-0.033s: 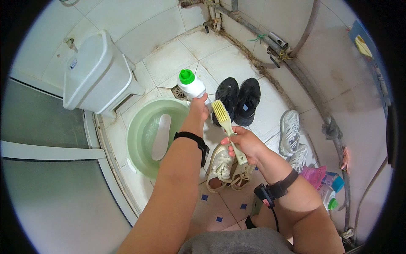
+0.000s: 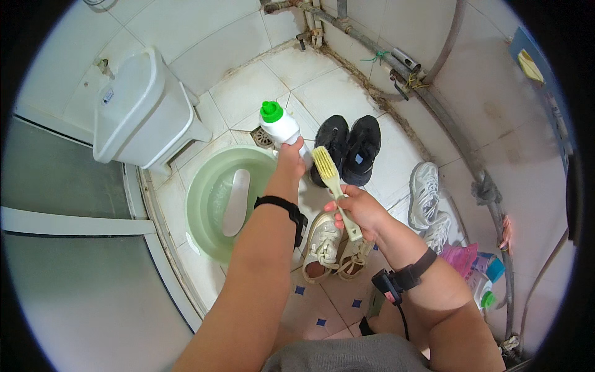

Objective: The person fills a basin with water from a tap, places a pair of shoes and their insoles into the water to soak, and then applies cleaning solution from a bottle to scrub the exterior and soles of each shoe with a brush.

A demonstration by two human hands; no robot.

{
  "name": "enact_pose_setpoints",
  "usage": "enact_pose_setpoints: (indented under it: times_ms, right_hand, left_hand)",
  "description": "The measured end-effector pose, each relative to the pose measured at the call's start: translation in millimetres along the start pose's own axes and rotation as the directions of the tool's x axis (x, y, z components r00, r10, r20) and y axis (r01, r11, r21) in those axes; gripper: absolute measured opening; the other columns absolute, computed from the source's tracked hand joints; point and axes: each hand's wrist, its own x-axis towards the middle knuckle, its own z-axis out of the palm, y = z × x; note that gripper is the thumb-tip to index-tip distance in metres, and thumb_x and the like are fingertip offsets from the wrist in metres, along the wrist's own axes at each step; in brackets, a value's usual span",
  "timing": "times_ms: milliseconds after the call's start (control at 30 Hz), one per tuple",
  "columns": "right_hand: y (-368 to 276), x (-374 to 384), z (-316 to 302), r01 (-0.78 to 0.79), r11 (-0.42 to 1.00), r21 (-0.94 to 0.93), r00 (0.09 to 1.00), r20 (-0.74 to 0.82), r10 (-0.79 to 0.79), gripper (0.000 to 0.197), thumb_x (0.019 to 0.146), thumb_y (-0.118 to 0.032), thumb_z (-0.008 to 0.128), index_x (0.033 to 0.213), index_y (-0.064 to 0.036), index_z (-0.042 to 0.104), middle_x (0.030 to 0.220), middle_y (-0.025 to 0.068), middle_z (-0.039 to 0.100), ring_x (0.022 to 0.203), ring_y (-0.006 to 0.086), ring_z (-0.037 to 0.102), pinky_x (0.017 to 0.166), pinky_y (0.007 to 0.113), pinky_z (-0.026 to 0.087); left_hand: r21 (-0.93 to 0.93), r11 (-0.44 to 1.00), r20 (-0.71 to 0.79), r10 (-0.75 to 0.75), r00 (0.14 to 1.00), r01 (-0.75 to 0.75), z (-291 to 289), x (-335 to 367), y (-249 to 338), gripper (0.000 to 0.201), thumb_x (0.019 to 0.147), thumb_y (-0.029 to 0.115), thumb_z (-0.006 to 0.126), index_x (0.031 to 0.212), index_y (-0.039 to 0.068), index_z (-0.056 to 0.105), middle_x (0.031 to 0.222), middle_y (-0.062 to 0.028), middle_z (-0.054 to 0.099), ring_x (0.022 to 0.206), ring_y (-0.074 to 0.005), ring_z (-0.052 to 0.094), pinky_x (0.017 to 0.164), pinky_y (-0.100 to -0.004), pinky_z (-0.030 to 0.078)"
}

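Basically nothing's moved since the earlier frame. Left hand (image 2: 292, 160) is stretched out, wrapped round the green-capped bottle (image 2: 281, 128), 1 o'clock from the basin (image 2: 199, 180); right hand (image 2: 364, 214), elbow bent, grips the brush (image 2: 333, 180), head toward 11 o'clock.

white bottle (image 2: 283, 128) | shifted | barely, toward the left

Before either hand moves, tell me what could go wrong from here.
The left hand holds a white plastic bottle with a green cap near a round pale-green plastic basin; a loosened grip might drop it in or onto the white tiled floor. The right hand holds a cream brush with yellow bristles by its handle above beige lace-up shoes; it could slip onto them.
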Motion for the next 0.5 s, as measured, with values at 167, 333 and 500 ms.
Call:
enact_pose_setpoints:
  times_ms: [167, 333, 500]
  right_hand:
    - [-6.2, -4.1, -14.1, 0.131, 0.991, 0.040, 0.970, -0.213, -0.120, 0.031, 0.084, 0.003, 0.038, 0.113, -0.0033, 0.042, 0.092, 0.0081, 0.056, 0.067, 0.0127, 0.052, 0.063, 0.027, 0.052]
    - [-10.6, -5.3, -33.9, 0.259, 0.966, 0.002, 0.937, -0.241, -0.251, 0.025, 0.084, 0.000, 0.039, 0.107, -0.0055, 0.046, 0.085, 0.0051, 0.054, 0.062, 0.0113, 0.048, 0.055, 0.024, 0.044]
    - [-6.2, -6.1, -20.8, 0.340, 0.938, -0.069, 0.921, -0.175, -0.347, 0.014, 0.089, -0.009, 0.044, 0.101, -0.0071, 0.050, 0.075, 0.0013, 0.052, 0.054, 0.0086, 0.045, 0.049, 0.023, 0.039]
  left_hand:
    - [-0.051, 0.983, 0.060, 0.181, 0.982, -0.178, 28.9, -36.9, 33.3, 0.034, 0.090, 0.016, 0.053, 0.119, 0.001, 0.045, 0.102, -0.0065, 0.053, 0.091, -0.0209, 0.051, 0.086, -0.0360, 0.041]
    - [0.086, 0.958, 0.321, 0.235, 0.917, -0.275, 36.5, -101.6, 99.8, 0.019, 0.091, 0.022, 0.050, 0.097, 0.004, 0.049, 0.083, -0.0039, 0.052, 0.069, -0.0153, 0.049, 0.069, -0.0295, 0.043]
    - [0.521, 0.759, 0.354, 0.225, 0.908, -0.391, 26.8, -182.0, 170.9, 0.026, 0.091, 0.031, 0.049, 0.080, 0.006, 0.051, 0.065, 0.0024, 0.046, 0.056, -0.0092, 0.040, 0.054, -0.0243, 0.034]
